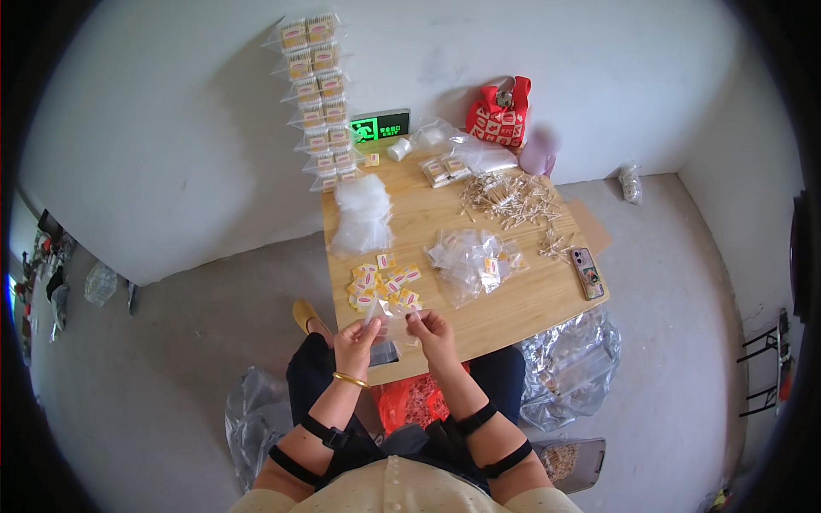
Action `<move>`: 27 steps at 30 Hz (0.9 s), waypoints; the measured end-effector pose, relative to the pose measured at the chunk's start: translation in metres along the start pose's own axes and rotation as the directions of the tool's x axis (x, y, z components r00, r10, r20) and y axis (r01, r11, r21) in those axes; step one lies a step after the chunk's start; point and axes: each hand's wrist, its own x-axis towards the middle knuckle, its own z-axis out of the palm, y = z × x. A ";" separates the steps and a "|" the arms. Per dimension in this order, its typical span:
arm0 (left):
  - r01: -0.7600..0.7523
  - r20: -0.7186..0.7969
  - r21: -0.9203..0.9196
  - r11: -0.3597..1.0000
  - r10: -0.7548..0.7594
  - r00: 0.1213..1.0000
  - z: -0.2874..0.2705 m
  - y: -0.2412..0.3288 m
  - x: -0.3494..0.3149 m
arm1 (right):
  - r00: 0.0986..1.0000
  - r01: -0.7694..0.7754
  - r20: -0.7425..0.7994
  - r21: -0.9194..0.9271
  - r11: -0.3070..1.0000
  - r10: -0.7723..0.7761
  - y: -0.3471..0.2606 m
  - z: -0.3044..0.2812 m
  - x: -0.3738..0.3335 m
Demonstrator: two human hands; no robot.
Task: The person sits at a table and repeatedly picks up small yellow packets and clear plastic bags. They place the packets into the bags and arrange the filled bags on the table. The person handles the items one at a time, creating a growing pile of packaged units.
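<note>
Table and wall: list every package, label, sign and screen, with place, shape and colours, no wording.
Packets: clear, yellow-labelled, in a column up the wall.
Sign: small rectangle, glowing green, at the table's far edge.
Labels: small yellow-and-red squares, table's near left.
Clear bags: loose heap, table middle.
Phone: table's right edge, patterned case.
Small bag: clear, held between left hand and right hand.

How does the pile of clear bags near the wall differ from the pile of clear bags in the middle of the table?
The far pile of bags looks white, tidy and empty. The middle pile of bags is spread out flat, more see-through, with small yellow labels among it. Both lie on the wooden table, untouched by either hand.
</note>
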 end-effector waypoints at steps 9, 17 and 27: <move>-0.026 -0.148 -0.122 0.992 0.007 0.989 -0.037 -0.012 0.017 | 0.955 -0.034 0.280 -0.211 0.977 0.094 0.014 0.000 -0.020; -0.044 0.064 0.096 0.994 0.038 0.997 -0.071 -0.050 0.016 | 0.792 0.040 0.539 -0.514 0.857 0.286 0.037 0.017 -0.044; -0.535 0.524 0.829 0.164 0.109 0.845 -0.028 -0.050 0.033 | 0.956 0.259 0.197 -0.914 0.313 -0.218 0.047 -0.046 -0.014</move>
